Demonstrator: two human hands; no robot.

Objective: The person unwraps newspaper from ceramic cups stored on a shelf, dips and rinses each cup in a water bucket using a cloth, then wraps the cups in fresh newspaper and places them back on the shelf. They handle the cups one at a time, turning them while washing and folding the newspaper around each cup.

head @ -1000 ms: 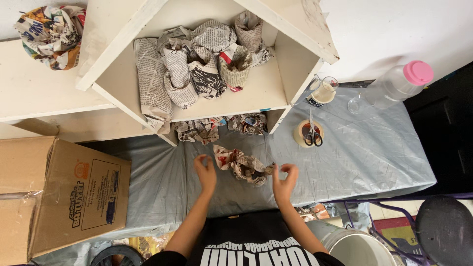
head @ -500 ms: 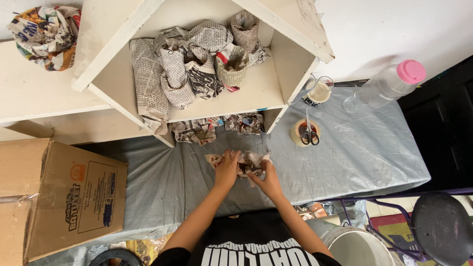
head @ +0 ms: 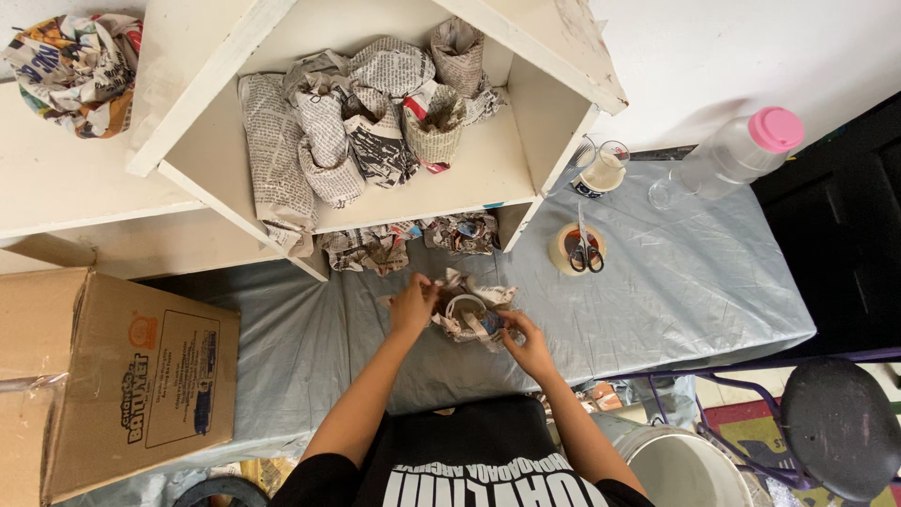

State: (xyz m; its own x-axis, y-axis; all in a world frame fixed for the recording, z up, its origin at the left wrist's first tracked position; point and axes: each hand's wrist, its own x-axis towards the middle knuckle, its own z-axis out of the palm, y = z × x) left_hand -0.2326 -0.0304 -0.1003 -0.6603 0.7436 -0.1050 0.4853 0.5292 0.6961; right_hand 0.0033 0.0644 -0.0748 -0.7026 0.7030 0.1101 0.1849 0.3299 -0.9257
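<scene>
- Two hands are brought together over a crumpled newspaper bundle (head: 466, 314) that lies on the worktop (head: 676, 282), just in front of the white shelf unit (head: 488, 174).
- The left hand (head: 413, 305) is set against the left side of the bundle, its fingers curled onto the paper and grasping it.
- The right hand (head: 527, 345) is placed at the bundle's lower right edge, its fingers pinched on a fold of the paper.
- A rounded whitish rim is seen in the middle of the bundle; what it belongs to cannot be told.
- The worktop is covered by a pale blue-grey plastic sheet.
- Several newspaper-wrapped shapes (head: 357, 122) are stacked inside the shelf unit, among them a small paper-woven cup (head: 434, 127).
- More crumpled newspaper (head: 404, 239) is tucked beneath the shelf, just behind the bundle.
- A roll of tape (head: 574, 249) is found to the right of the bundle, with a pair of scissors (head: 586, 246) laid across it.
- A small glass jar (head: 603, 169) is stood near the shelf's right wall, and a clear plastic bottle with a pink cap (head: 737, 155) is laid tilted beyond it.
- A cardboard box (head: 122, 376) is seen at the left, well apart from the hands.
- A colourful wad of paper (head: 75, 61) is rested on the upper left ledge.
- A white bucket (head: 685, 469) and a black stool (head: 840, 427) are stood at the lower right, beside the worktop.
</scene>
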